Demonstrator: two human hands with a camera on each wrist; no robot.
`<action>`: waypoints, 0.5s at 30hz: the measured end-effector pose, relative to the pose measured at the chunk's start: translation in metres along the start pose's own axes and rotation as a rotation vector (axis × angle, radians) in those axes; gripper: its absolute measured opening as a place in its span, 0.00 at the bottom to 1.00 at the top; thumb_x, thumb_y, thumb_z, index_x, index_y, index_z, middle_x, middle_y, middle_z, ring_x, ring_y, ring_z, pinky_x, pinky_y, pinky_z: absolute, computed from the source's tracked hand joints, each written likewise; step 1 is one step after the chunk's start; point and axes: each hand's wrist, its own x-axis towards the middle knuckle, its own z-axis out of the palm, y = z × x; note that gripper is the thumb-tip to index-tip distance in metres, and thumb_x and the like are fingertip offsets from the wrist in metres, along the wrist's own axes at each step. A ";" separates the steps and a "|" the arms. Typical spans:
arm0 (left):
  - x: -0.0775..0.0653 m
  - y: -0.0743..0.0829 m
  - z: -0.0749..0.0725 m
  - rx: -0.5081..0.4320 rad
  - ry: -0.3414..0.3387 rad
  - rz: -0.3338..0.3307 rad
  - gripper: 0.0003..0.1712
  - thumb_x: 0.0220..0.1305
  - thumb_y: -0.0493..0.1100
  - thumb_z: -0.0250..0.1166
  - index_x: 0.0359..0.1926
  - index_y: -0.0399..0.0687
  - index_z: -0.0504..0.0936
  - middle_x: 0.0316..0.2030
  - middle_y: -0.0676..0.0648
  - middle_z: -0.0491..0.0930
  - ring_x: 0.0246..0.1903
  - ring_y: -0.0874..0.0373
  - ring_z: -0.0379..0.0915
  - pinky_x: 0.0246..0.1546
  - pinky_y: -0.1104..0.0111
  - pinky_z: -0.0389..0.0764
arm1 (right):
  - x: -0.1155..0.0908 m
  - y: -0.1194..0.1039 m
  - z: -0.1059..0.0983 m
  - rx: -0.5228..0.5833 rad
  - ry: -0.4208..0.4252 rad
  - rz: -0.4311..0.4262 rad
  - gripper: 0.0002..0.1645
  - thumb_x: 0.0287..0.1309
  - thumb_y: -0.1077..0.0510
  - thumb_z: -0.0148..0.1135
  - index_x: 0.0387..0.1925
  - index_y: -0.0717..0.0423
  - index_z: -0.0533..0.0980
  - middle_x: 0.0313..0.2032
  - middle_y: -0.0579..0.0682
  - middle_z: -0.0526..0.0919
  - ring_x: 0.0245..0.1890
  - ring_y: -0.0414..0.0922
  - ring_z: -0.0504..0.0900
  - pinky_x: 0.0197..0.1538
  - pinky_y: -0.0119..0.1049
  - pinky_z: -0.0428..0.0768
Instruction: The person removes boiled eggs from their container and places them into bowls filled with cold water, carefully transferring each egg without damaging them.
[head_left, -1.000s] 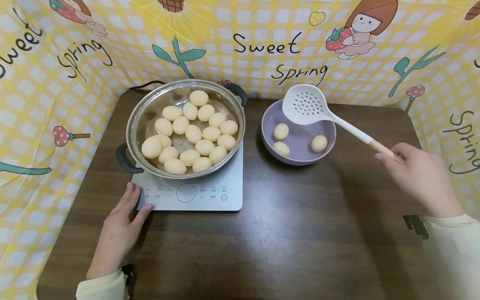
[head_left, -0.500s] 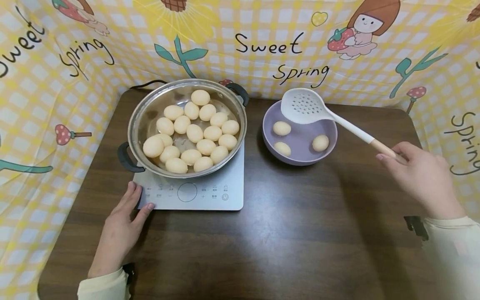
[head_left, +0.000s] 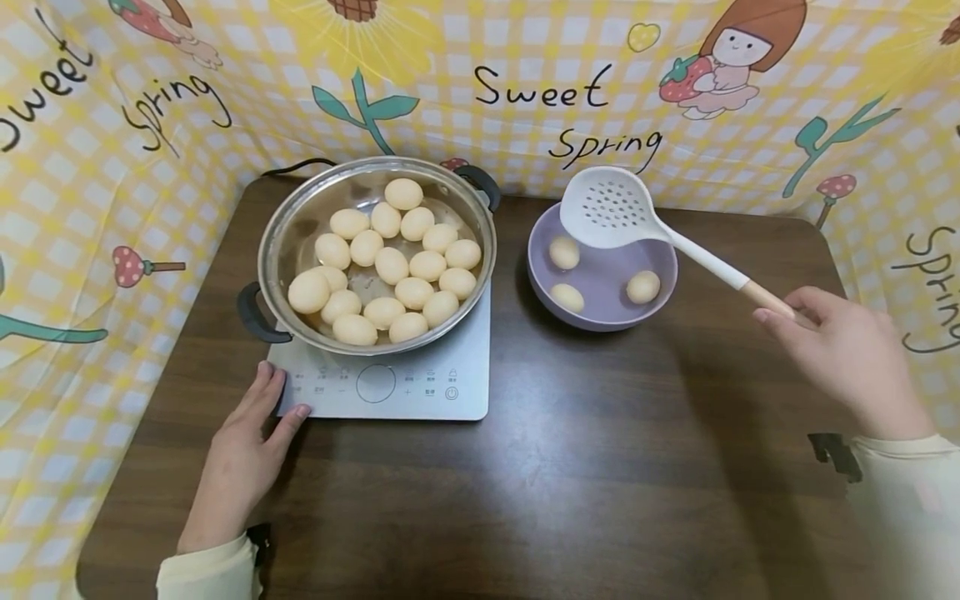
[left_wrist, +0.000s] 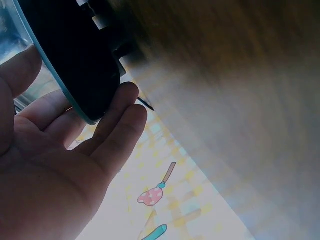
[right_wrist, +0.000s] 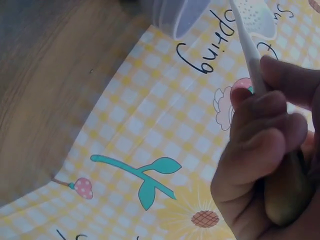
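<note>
My right hand [head_left: 847, 358] grips the wooden end of a white slotted skimmer [head_left: 611, 208], its fingers curled round the handle in the right wrist view. The skimmer's perforated head is above the back of a purple bowl [head_left: 600, 315], with no egg on it. Three pale eggs [head_left: 642, 287] lie apart inside the bowl. Left of it, a steel pot [head_left: 267, 250] holds several eggs [head_left: 392, 265] on a white induction cooker [head_left: 420, 408]. At the cooker's front left corner rests my left hand [head_left: 243, 450], with fairly straight fingers along the side and thumb at the front edge.
The pot has black handles [head_left: 258, 315] at the left and back right. A black cord [head_left: 300, 167] runs behind it. Dark wooden table [head_left: 525, 500] spreads across the front, and a yellow checked cloth [head_left: 517, 42] surrounds the back and sides.
The upper left egg in the bowl has turned in place. The skimmer's head has dipped slightly and risen again. My left hand stays at the cooker's corner.
</note>
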 end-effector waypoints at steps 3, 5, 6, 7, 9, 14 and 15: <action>0.000 0.000 0.000 -0.001 0.000 0.000 0.40 0.78 0.57 0.54 0.78 0.39 0.54 0.79 0.43 0.43 0.75 0.36 0.44 0.69 0.38 0.51 | 0.001 -0.002 -0.003 0.011 -0.045 -0.007 0.26 0.70 0.37 0.58 0.41 0.57 0.81 0.16 0.48 0.71 0.21 0.50 0.68 0.25 0.42 0.63; 0.000 0.000 0.000 -0.001 0.003 0.000 0.40 0.77 0.56 0.55 0.78 0.39 0.55 0.79 0.43 0.44 0.75 0.36 0.45 0.69 0.38 0.51 | 0.002 -0.004 -0.005 0.021 -0.081 -0.008 0.25 0.71 0.37 0.57 0.42 0.55 0.81 0.17 0.48 0.70 0.22 0.49 0.67 0.22 0.41 0.62; 0.001 0.000 0.000 -0.002 0.005 0.001 0.40 0.77 0.56 0.55 0.78 0.39 0.55 0.78 0.43 0.44 0.75 0.36 0.45 0.69 0.39 0.51 | 0.002 -0.006 -0.005 0.028 -0.096 -0.009 0.25 0.71 0.37 0.57 0.42 0.55 0.81 0.17 0.48 0.69 0.21 0.48 0.66 0.22 0.40 0.62; 0.001 0.000 0.000 -0.002 0.006 0.002 0.40 0.77 0.56 0.56 0.77 0.39 0.55 0.78 0.42 0.44 0.75 0.36 0.45 0.69 0.39 0.51 | 0.002 -0.008 -0.006 0.032 -0.109 -0.011 0.26 0.71 0.36 0.57 0.42 0.55 0.81 0.17 0.48 0.68 0.21 0.48 0.65 0.21 0.40 0.61; 0.001 0.000 0.000 -0.001 0.008 0.003 0.39 0.77 0.55 0.56 0.77 0.39 0.56 0.78 0.42 0.45 0.75 0.36 0.46 0.69 0.39 0.51 | 0.004 -0.013 -0.007 0.049 -0.131 -0.015 0.25 0.71 0.36 0.57 0.41 0.54 0.80 0.17 0.48 0.66 0.20 0.47 0.63 0.19 0.40 0.61; 0.000 -0.001 0.000 -0.006 0.008 0.000 0.40 0.77 0.56 0.56 0.77 0.39 0.56 0.78 0.43 0.45 0.75 0.36 0.46 0.70 0.39 0.51 | 0.010 -0.030 -0.006 0.083 -0.121 -0.051 0.24 0.69 0.35 0.59 0.38 0.52 0.80 0.16 0.49 0.66 0.18 0.47 0.62 0.19 0.40 0.60; 0.000 -0.001 0.000 -0.006 0.005 -0.002 0.40 0.77 0.56 0.56 0.77 0.39 0.56 0.78 0.43 0.44 0.75 0.36 0.45 0.70 0.39 0.51 | 0.012 -0.034 -0.005 0.085 -0.107 -0.064 0.23 0.69 0.36 0.60 0.38 0.52 0.80 0.16 0.49 0.66 0.19 0.47 0.63 0.20 0.40 0.60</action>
